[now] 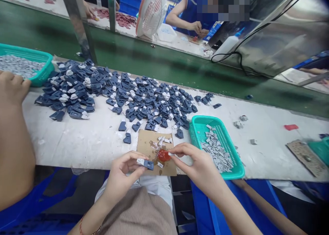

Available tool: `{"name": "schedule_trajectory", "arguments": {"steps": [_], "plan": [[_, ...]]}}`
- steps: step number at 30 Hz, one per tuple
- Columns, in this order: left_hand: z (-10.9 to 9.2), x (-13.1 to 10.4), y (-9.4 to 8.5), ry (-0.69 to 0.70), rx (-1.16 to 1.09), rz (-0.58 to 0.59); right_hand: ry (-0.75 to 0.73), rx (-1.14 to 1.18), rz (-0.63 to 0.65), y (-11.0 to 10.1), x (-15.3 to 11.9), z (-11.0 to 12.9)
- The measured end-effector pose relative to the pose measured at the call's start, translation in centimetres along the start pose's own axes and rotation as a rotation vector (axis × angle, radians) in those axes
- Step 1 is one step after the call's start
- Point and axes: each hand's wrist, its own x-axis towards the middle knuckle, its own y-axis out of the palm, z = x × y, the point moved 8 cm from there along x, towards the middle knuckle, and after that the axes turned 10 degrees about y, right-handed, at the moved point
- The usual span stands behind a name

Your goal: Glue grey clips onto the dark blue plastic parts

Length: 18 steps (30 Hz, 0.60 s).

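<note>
Between the thumb and fingers of my left hand [125,168] is a dark blue plastic part [148,164] with a white piece at its left end. My right hand [196,159] pinches a small light grey piece [170,154] at the right edge of a red blob [163,156]. Whether that piece touches the blob I cannot tell. Under both lies a wet-spotted cardboard sheet [144,142], with several small grey-white pieces [164,139] on it. Right of the cardboard, a green basket [239,166] holds many grey pieces [217,149].
A wide heap of blue-and-white parts [154,98] covers the bench [100,142] behind the cardboard. Another green basket [43,74] stands at left, beside a co-worker's arm [15,132]. A metal post [78,26] rises from the green strip [123,53]. Another person [190,15] works across.
</note>
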Motion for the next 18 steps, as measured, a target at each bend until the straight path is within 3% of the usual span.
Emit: {"name": "schedule_trajectory", "arguments": {"steps": [4,8,18], "plan": [[0.3,0.7,1.6,-0.038,-0.078,-0.009,0.229,0.36,0.114,-0.4,-0.1,-0.2],[0.3,1.2,3.2,-0.071,-0.137,0.028,0.342,0.571,0.218,0.4,-0.7,0.5],[0.2,1.2,4.0,-0.096,-0.201,0.046,0.276,0.498,0.213,0.9,-1.4,2.3]]}}
